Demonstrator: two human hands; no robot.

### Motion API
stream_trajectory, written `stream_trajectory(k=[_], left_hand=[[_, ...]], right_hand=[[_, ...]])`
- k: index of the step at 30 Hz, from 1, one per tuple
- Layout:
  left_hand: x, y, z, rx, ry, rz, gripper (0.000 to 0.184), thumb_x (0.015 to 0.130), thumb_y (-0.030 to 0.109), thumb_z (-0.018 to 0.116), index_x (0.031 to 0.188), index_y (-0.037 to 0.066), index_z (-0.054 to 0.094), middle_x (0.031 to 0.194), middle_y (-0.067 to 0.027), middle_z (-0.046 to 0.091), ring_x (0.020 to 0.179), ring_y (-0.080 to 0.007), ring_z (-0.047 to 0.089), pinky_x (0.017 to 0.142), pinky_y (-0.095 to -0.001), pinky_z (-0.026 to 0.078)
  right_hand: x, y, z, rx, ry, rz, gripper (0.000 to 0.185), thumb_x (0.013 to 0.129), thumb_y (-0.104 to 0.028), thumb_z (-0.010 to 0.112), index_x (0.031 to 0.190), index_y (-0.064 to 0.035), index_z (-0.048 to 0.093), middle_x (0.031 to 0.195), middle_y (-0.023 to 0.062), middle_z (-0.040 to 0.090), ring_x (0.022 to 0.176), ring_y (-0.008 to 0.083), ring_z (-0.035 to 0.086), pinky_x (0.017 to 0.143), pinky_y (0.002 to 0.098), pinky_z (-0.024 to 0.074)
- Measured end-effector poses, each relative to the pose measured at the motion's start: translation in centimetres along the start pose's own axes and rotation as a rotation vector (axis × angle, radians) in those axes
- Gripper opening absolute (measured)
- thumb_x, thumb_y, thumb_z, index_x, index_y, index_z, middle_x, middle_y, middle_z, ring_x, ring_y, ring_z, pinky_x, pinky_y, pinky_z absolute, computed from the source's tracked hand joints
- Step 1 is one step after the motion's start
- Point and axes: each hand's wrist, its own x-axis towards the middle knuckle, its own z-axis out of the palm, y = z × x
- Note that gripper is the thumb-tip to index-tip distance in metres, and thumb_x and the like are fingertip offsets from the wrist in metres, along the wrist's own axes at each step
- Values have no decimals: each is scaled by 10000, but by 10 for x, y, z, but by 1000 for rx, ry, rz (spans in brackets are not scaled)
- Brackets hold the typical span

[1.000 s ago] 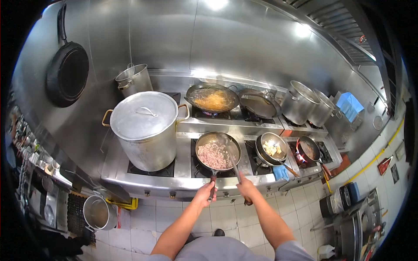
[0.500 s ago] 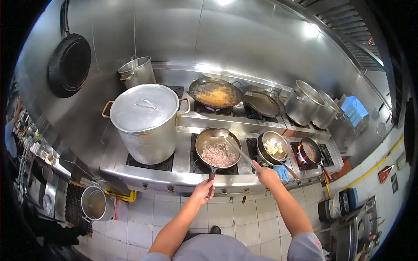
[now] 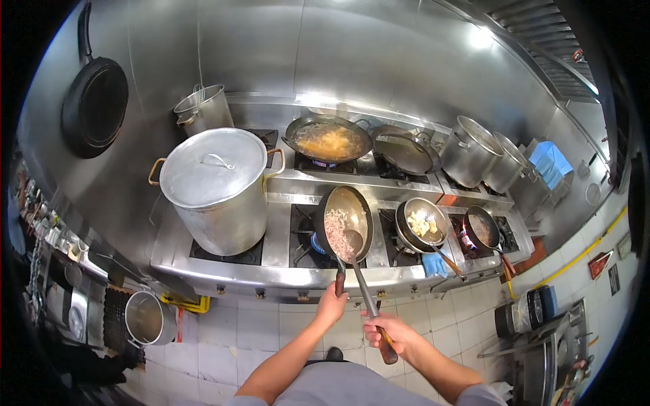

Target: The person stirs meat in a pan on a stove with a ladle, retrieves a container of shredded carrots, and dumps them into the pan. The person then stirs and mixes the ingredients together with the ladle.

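My left hand (image 3: 332,306) is closed round the handle of a frying pan (image 3: 357,203), which is tilted to the left above a burner with a blue flame. Small pinkish chopped pieces (image 3: 336,229) lie along the pan's lower left side. In my right hand (image 3: 394,333), the fingers wrap round the wooden grip of a long metal ladle (image 3: 366,289). The ladle's bowl rests in the pan, beside the food.
A big lidded stockpot (image 3: 215,169) stands left of the pan. Behind it, a wok (image 3: 328,139) holds bubbling liquid. To the right are a bowl-shaped pan (image 3: 439,215) with pale pieces and a small black pan (image 3: 482,229) by open flames. A blue cloth (image 3: 434,264) hangs at the stove edge.
The frying pan has tipped and shifted right, uncovering the burner flame. My right hand has come down and left, and the ladle's bowl has moved from the pan's back to its front.
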Motion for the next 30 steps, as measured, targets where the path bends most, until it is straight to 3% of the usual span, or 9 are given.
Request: stream_trajectory(k=[2, 7, 10, 12, 15, 20, 22, 25, 30], left_hand=[[9, -11, 4, 39, 35, 74, 451, 806, 179, 607, 1211, 40, 466, 995, -228, 610, 960, -385, 587, 830, -418, 448], [7, 1, -5, 76, 20, 58, 507, 803, 196, 604, 1260, 42, 449, 1050, -252, 592, 1035, -414, 549, 865, -432, 432], [7, 10, -14, 168, 30, 71, 502, 805, 189, 603, 1260, 40, 451, 1017, -221, 609, 855, -370, 626, 746, -410, 490], [4, 22, -22, 45, -39, -66, 484, 827, 182, 591, 1267, 42, 445, 908, -142, 612, 562, -244, 595, 513, -355, 488], [1, 29, -32, -117, -83, -87, 423, 858, 173, 572, 1244, 47, 455, 779, -52, 551, 407, -115, 449, 354, -283, 379], [4, 28, -51, -323, -106, -225, 216, 862, 173, 588, 1030, 79, 490, 715, -18, 505, 449, -105, 458, 351, -280, 367], [13, 16, -56, -465, -155, -242, 171, 874, 165, 577, 1000, 88, 490, 719, -19, 511, 451, -109, 460, 353, -277, 366], [16, 7, -59, -552, -172, -252, 153, 883, 185, 570, 998, 108, 504, 713, 4, 510, 464, -101, 465, 365, -260, 353], [14, 5, -60, -666, -181, -277, 162, 893, 202, 573, 1011, 115, 504, 711, 6, 510, 458, -102, 458, 363, -261, 350]], right_hand=[[6, 0, 4, 247, -116, -17, 281, 894, -125, 534, 1151, -116, 422, 693, -9, 414, 480, 83, 390, 437, 232, 360], [28, -4, -14, 632, -448, 11, 279, 890, -98, 518, 1165, -97, 471, 679, -30, 416, 453, 47, 365, 411, 208, 344], [47, -10, -33, 628, -527, -60, 265, 887, -97, 519, 1151, -94, 495, 668, -35, 414, 447, 37, 367, 400, 204, 339], [48, -13, -40, 589, -491, -73, 284, 883, -91, 520, 1165, -93, 489, 664, -28, 419, 446, 58, 396, 390, 227, 356], [38, -17, -47, -58, -49, -258, 420, 868, -71, 524, 1270, -78, 400, 639, -2, 445, 457, 110, 448, 392, 271, 386], [44, -7, -70, -612, 245, -392, 610, 853, -100, 563, 1395, -141, 288, 604, 27, 468, 486, 123, 497, 425, 309, 424], [51, 0, -74, -1027, 448, -574, 694, 826, -123, 564, 1432, -137, 225, 812, 199, 644, 714, 340, 637, 662, 405, 508], [61, 3, -77, -1206, 495, -469, 752, 811, -129, 554, 1454, -226, 175, 946, 253, 629, 893, 423, 600, 805, 441, 463], [72, 12, -91, -1254, 485, -442, 750, 820, -150, 553, 1457, -264, 174, 910, 282, 615, 843, 424, 606, 751, 413, 475]])
